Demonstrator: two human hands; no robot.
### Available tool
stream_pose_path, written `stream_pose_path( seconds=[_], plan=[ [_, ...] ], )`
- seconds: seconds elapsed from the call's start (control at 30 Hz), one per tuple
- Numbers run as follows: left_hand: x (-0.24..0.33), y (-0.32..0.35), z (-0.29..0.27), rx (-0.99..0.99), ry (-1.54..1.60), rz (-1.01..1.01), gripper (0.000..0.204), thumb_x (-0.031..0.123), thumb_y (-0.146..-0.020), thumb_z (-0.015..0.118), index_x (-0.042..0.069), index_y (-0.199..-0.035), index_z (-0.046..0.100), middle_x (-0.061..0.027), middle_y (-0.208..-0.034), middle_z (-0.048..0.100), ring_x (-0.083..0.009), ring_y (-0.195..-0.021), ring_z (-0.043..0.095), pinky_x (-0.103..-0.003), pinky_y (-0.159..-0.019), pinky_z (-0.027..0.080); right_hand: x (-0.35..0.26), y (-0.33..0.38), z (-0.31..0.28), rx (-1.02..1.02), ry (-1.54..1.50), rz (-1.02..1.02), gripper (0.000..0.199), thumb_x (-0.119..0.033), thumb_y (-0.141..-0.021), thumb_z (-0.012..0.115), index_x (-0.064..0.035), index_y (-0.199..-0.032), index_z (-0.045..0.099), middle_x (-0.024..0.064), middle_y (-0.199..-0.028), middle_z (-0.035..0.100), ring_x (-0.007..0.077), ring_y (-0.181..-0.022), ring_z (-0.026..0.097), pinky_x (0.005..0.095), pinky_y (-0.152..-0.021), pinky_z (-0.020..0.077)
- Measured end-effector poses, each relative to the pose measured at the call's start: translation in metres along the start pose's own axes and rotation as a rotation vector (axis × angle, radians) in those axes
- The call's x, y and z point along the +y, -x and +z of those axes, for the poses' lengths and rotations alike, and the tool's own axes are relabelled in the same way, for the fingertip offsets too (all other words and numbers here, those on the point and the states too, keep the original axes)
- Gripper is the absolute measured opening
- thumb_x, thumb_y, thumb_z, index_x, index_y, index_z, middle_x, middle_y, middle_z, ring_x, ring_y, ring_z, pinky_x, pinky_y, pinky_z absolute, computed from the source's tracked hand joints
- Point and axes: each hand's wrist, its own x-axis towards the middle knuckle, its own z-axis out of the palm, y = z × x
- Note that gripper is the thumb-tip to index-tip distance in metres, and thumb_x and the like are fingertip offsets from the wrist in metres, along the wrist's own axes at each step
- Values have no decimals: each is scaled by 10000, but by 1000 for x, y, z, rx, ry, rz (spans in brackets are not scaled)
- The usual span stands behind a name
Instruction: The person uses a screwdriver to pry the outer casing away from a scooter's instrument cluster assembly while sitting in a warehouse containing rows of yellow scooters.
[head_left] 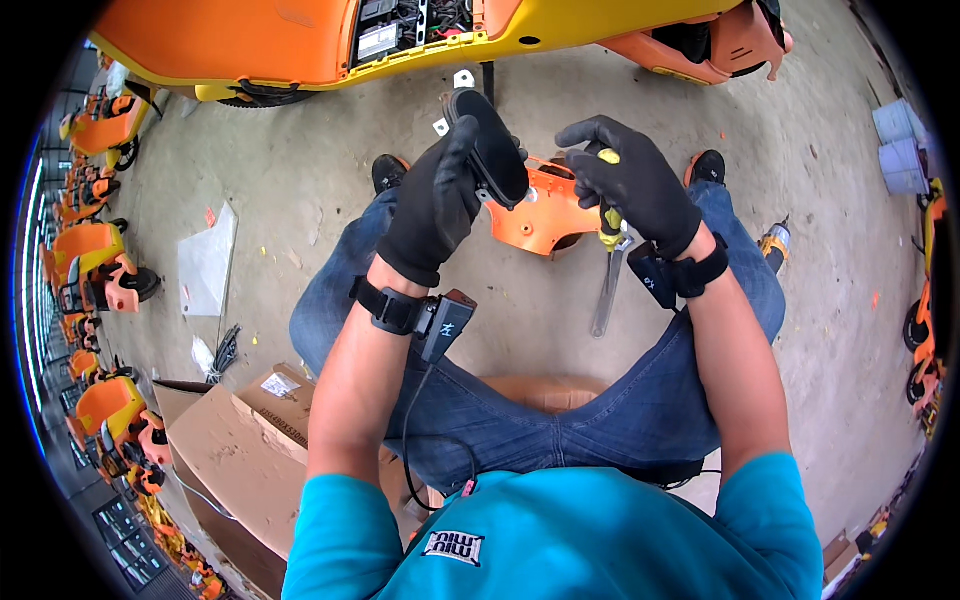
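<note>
Your left hand (432, 205), in a black glove, is clamped around a black oval plastic housing with a metal bracket (492, 148), held up at 12 o'clock over your knees. Your right hand (635, 185) is closed on a yellow-and-black-handled screwdriver (609, 262), blade pointing down. The housing looks light and stiff; hold it by its rim.

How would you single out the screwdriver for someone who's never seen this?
Start at the seated person's blue-jeaned knees. Above the right knee, the black-gloved right hand grips the screwdriver, shaft pointing down. Its yellow-and-black handle and bare metal shaft set it apart from the black part in the left hand.
</note>
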Motion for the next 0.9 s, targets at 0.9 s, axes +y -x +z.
stream_pose_path(
  seconds=[0.9],
  plan=[
    [25, -1, 26, -80, -264, -198, 329, 240, -1072, 464, -46, -1090, 625, -12, -919, 617, -86, -798, 525, -252, -758, 480, -1, 9, 35, 47, 259, -68, 510, -350, -830, 767, 33, -1130, 614, 197, -1074, 686, 293, -978, 667, 377, -875, 504]
  ],
)
